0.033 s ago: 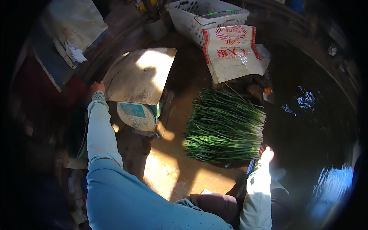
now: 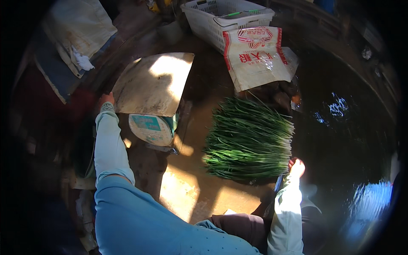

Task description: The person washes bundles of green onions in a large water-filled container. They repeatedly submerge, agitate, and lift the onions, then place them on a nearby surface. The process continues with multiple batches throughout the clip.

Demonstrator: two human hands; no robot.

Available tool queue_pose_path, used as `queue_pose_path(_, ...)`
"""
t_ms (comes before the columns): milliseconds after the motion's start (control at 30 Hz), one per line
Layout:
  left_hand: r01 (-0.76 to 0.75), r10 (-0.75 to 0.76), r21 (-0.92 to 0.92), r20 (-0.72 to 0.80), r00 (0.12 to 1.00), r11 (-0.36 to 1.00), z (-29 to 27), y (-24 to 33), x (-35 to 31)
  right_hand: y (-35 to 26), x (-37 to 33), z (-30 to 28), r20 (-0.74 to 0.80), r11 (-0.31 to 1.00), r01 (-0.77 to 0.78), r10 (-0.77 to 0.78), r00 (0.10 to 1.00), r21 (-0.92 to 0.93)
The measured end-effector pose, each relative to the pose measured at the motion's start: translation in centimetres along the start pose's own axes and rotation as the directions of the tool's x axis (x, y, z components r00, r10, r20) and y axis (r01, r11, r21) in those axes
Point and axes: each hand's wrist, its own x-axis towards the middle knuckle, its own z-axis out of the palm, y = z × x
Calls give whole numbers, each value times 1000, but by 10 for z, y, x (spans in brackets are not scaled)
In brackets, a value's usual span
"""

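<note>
A thick, flat bundle of garlic chives (image 2: 248, 140) lies on the brown surface, green tips to the left and pale stem ends to the right. My right hand (image 2: 297, 167) is at the near right corner of the bundle, its fingers curled in beside the stem ends; whether it grips any stems is hidden. At the left edge of the metal pan (image 2: 148, 91) of a dial scale (image 2: 151, 128) is my left hand (image 2: 106, 99). Its fingers are mostly hidden, so its grip cannot be made out. Nothing lies on the pan.
A white plastic crate (image 2: 204, 23) stands at the back, with a red-printed pale sack (image 2: 255, 63) against its near side. Folded pale sheeting (image 2: 80, 32) lies at the far left. Dark wet ground (image 2: 340, 140) shines on the right. Sunlit patches mark the brown surface (image 2: 180, 187).
My right hand has shifted very slightly away from me along the stem ends. The whole view has moved a little; the chives and scale stay in place.
</note>
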Motion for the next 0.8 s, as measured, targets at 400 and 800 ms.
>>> queue_pose_path(400,-129,125,78,47,991,989,7,-26,-13,-62,-47,38,212,949,270,-234,949,-161)
queue_pose_path(800,-34,31,194,19,999,980,-11,-78,-58,-97,-64,64,327,938,327,-273,905,-120)
